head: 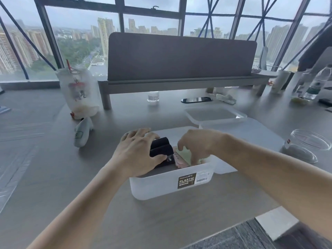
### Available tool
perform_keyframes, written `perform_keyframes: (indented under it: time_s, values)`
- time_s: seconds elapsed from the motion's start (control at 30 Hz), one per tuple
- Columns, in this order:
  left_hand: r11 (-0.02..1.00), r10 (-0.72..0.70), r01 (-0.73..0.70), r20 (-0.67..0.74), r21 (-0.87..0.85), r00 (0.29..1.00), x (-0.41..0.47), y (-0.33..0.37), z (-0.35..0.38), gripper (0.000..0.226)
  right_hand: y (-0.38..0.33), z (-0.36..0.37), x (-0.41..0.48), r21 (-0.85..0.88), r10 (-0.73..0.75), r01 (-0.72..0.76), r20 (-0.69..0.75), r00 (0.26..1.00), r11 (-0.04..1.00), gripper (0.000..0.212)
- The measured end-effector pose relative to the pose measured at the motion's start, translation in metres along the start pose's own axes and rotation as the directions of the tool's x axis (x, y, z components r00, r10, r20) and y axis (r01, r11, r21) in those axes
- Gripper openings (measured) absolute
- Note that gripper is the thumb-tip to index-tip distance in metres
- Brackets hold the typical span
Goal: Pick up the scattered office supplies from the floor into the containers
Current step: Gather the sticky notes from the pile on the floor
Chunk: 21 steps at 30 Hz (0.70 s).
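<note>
A translucent white plastic container (158, 187) with a "PLASTIC CONTAINER" label stands on the grey desk in front of me. My left hand (136, 153) reaches into its left side and grips a black object (161, 149), thumb along its near edge. My right hand (195, 143) dips into the right side, fingers pointing down among pale green and pink paper pads (183, 158). What the right fingertips touch is hidden behind the container wall.
A second container with its lid (213, 115) lies behind, beside a flat white lid (251, 139). A clear glass jar (305, 148) lies at right. A bagged drink cup (79, 92) and a white pouch (82, 132) sit at left. A desk divider (181, 56) stands behind.
</note>
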<state>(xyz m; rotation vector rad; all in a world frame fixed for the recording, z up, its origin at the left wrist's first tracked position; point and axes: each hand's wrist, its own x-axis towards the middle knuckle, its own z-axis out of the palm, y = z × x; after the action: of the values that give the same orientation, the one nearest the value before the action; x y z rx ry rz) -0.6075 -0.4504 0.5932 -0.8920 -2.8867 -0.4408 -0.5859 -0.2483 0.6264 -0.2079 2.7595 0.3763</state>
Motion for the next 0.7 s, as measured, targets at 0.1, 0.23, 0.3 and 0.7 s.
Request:
perform_keyframes:
  time_s: [0.1, 0.23, 0.3, 0.7]
  values:
    - [1.000, 0.003, -0.003, -0.007, -0.011, 1.000, 0.000, -0.001, 0.000, 0.065, -0.003, 0.010, 0.012, -0.103, 0.010, -0.006, 0.040, 0.999, 0.995, 0.059]
    - [1.000, 0.012, -0.013, -0.014, -0.019, 1.000, 0.000, -0.002, 0.001, 0.064, -0.005, 0.008, 0.012, -0.154, 0.027, -0.025, 0.015, 1.000, 0.988, 0.035]
    - [1.000, 0.021, -0.022, -0.016, -0.019, 1.000, 0.000, -0.002, 0.000, 0.064, -0.005, 0.009, 0.013, -0.159, 0.023, -0.022, 0.006, 1.000, 0.987, 0.028]
    - [1.000, 0.022, -0.021, 0.054, -0.021, 0.998, -0.004, 0.014, -0.025, 0.057, -0.007, -0.024, -0.047, -0.217, -0.038, -0.003, -0.184, 0.982, 0.976, 0.034]
